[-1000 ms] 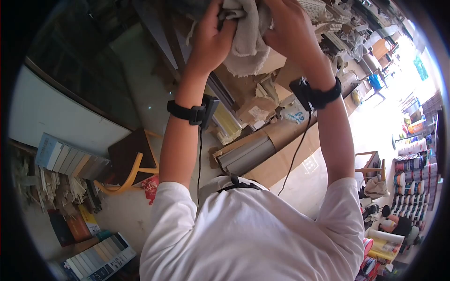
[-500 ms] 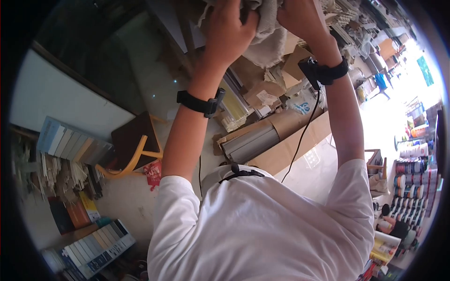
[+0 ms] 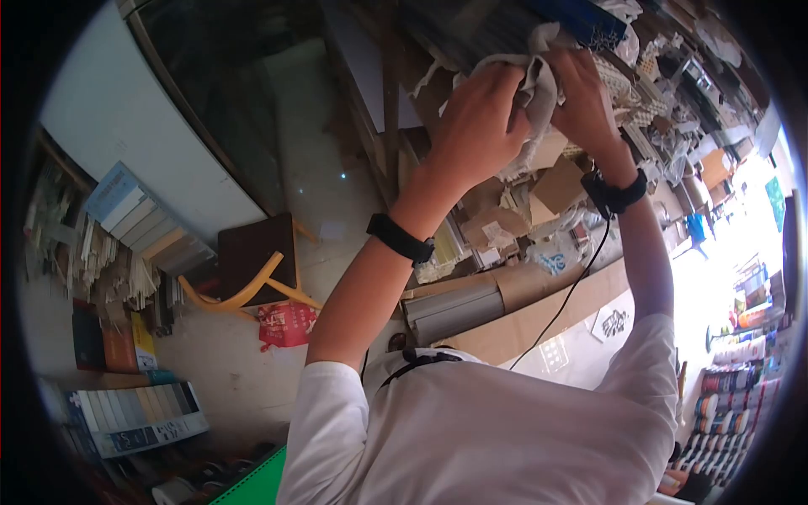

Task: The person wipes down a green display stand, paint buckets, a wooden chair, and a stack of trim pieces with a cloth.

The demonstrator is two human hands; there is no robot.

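While a left hand (image 3: 480,126) and a right hand (image 3: 581,105) pinch it from opposite sides, a gray cloth (image 3: 541,88) hangs bunched between them

Arms outstretched, a person grips the cloth over a cluttered heap of cardboard (image 3: 560,185) and packing scraps. Its long axis runs away from the body, one crumpled fold standing up past the fingers and a tail dropping toward the wearer below the left thumb. Neither hand is nearer, since both touch it: the left closes in from the left, fingers bent onto the folds, and the right from the right. Some fingertips are hidden, so how firmly each presses cannot be told. Black straps circle both wrists. A long carton (image 3: 539,282) lies nearer the body, beneath the reach, and a wooden chair (image 3: 252,252) stands well apart at left.
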